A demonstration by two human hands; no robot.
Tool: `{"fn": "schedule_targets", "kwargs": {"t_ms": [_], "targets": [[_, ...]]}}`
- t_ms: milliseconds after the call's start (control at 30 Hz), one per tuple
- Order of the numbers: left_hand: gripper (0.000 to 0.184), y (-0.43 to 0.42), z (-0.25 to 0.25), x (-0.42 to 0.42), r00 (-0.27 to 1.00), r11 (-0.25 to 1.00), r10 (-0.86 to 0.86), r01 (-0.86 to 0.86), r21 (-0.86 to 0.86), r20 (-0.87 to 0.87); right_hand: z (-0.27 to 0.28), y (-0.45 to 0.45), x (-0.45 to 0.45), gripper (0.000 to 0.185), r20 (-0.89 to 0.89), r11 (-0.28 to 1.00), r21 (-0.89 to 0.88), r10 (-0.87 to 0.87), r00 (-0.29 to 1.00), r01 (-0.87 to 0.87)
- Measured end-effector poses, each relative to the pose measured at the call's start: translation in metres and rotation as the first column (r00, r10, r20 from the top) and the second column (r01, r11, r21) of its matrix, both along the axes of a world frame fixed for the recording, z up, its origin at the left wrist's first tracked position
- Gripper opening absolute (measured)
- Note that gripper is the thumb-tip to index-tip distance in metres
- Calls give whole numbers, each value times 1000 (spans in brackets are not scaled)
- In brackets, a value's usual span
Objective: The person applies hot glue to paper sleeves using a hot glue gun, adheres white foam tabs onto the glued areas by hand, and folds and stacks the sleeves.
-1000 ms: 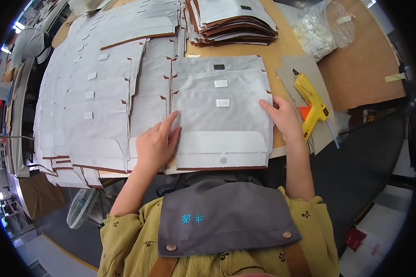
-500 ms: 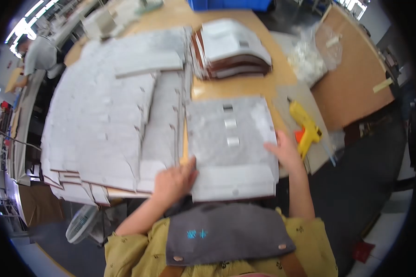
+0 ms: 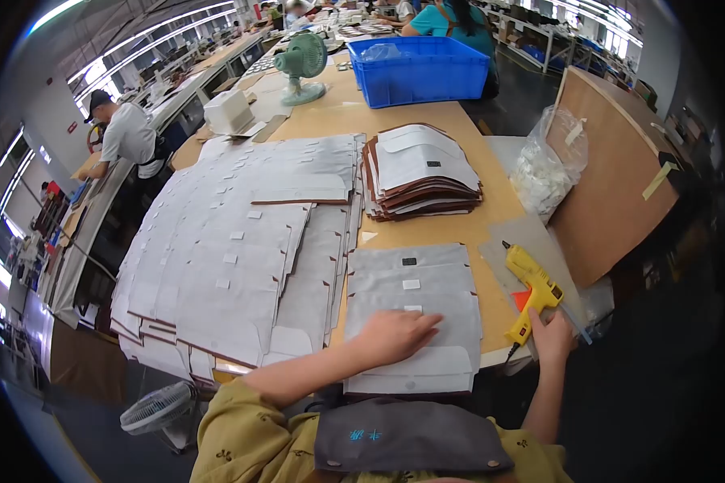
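Note:
Grey-white sheets with brown edges (image 3: 415, 362) lie overlapped in front of me, with small white labels and one dark label. Over their middle is my left hand (image 3: 399, 334), its fingers pointing right beside the lowest white label; whether it pinches anything is too small to tell. At the right table edge my right hand (image 3: 552, 334) touches the handle of the yellow glue gun (image 3: 533, 294), its fingers partly hidden. The gun lies on a grey board (image 3: 499, 258), nozzle pointing away, red trigger to the left.
Many overlapping sheets (image 3: 217, 274) cover the left side. Behind stand a stack of sheets (image 3: 423, 169), a blue crate (image 3: 419, 72) and a green fan (image 3: 302, 68). A bag of white pieces (image 3: 544, 169) is at the right, by a brown panel (image 3: 620, 185). Co-workers are farther back.
The view has tilted up, showing more of the room. My left hand has moved from the sheets' left edge onto their middle. My right hand has left their right edge for the glue gun.

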State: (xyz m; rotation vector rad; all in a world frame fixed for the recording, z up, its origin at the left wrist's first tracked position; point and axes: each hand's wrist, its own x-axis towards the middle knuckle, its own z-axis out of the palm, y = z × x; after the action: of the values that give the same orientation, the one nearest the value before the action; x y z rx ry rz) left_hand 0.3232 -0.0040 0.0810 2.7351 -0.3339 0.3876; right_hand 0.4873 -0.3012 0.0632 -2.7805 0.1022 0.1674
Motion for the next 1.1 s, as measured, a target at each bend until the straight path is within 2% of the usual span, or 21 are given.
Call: {"fn": "schedule_targets", "kwargs": {"t_ms": [67, 167, 367, 433, 500, 533, 567, 633, 667, 733, 767, 833, 867, 933, 967, 1033, 1100], "targets": [[29, -25, -20, 42, 992, 995, -95, 97, 17, -85, -11, 3, 1, 66, 186, 995, 103, -14, 982, -6], [34, -58, -34, 91, 975, 991, -127, 133, 21, -182, -12, 15, 4, 66, 174, 994, 100, 22, 984, -40], [39, -90, -62, 133, 973, 995, -71, 84, 52, -218, -13, 10, 13, 58, 146, 984, 151, 70, 987, -92], [40, -91, -61, 128, 982, 983, -156, 165, 77, -111, -29, -5, 26, 54, 126, 927, 352, 92, 988, -131], [35, -90, -73, 130, 993, 992, -109, 112, 58, -54, -42, -15, 40, 51, 54, 920, 379, 90, 995, -103], [32, -91, -73, 131, 988, 985, -155, 157, 78, -26, -49, -19, 46, 49, 53, 887, 446, 112, 992, -123], [29, -90, -72, 131, 978, 974, -206, 205, 95, 1, -60, -23, 49, 44, 161, 901, 404, 98, 982, -157], [28, -91, -72, 129, 985, 982, -172, 171, 86, 4, -79, -33, 66, 42, -73, 637, 770, 148, 986, -39], [27, -91, -73, 131, 982, 979, -190, 188, 83, 15, -77, -29, 62, 42, -74, 639, 768, 164, 984, -49], [26, -91, -78, 133, 982, 981, -185, 181, 72, 47, -72, -25, 52, 28, -132, 429, 900, 89, 987, 82], [24, -91, -80, 133, 978, 980, -193, 188, 63, 76, -73, -25, 53, 28, -133, 433, 898, 96, 986, 79], [22, -92, -80, 134, 982, 983, -177, 173, 59, 67, -79, -35, 55, 30, -7, 305, 952, 32, 999, -3], [20, -93, -81, 133, 984, 984, -170, 166, 62, 59, -81, -43, 57, 30, -8, 313, 950, 34, 999, -3], [19, -93, -82, 134, 983, 984, -172, 168, 56, 68, -89, -62, 65, 31, 42, 204, 978, 2, 999, -42], [17, -93, -82, 135, 982, 983, -176, 172, 55, 75, -84, -65, 63, 31, 45, 209, 977, 2, 999, -44], [17, -93, -85, 137, 981, 984, -175, 171, 55, 77, -75, -68, 58, 33, -1, 96, 995, 20, 1000, -1], [17, -94, -86, 138, 981, 984, -173, 169, 55, 82, -79, -66, 60, 31, 11, 72, 997, 11, 1000, -12]]}}
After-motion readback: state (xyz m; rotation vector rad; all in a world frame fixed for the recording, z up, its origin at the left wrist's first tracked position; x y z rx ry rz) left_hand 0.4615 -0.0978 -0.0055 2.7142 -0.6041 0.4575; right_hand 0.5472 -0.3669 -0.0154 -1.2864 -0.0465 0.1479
